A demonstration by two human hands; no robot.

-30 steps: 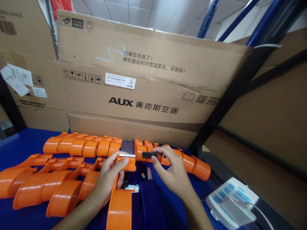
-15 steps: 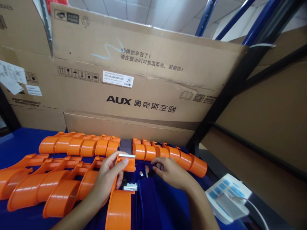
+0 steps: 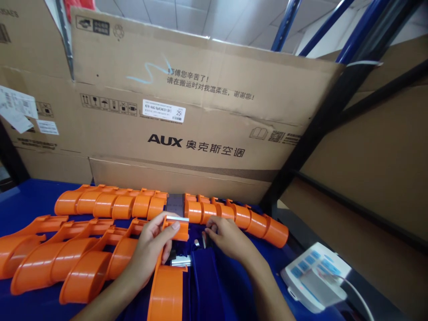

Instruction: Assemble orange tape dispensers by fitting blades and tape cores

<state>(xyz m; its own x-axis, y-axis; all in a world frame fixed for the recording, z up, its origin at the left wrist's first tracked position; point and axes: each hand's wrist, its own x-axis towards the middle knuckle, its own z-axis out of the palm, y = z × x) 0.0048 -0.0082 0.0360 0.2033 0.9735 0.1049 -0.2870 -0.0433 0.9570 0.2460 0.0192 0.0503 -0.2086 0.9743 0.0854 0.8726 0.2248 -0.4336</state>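
Observation:
My left hand (image 3: 150, 245) is closed on an orange tape dispenser (image 3: 167, 290), its thumb on the flat top part beside a serrated metal blade (image 3: 177, 219). To the right, my right hand (image 3: 227, 236) has its fingers curled together at small dark and silver pieces (image 3: 204, 239); whether it grips one is too small to tell. Below the hands lie a silver metal piece (image 3: 181, 261) and dark blue cloth (image 3: 207, 281).
Rows of orange dispensers stand at the left (image 3: 83, 274) and along the back (image 3: 242, 215), with a dark block (image 3: 175, 205) between. A white device with blue keys (image 3: 314, 276) and a cable sits right. Cardboard (image 3: 200, 120) walls the back; a black post (image 3: 301, 142) slants at right.
My right hand has moved slightly left and its fingertips have come down to the small pieces. My left hand and the dispenser in it have stayed nearly still.

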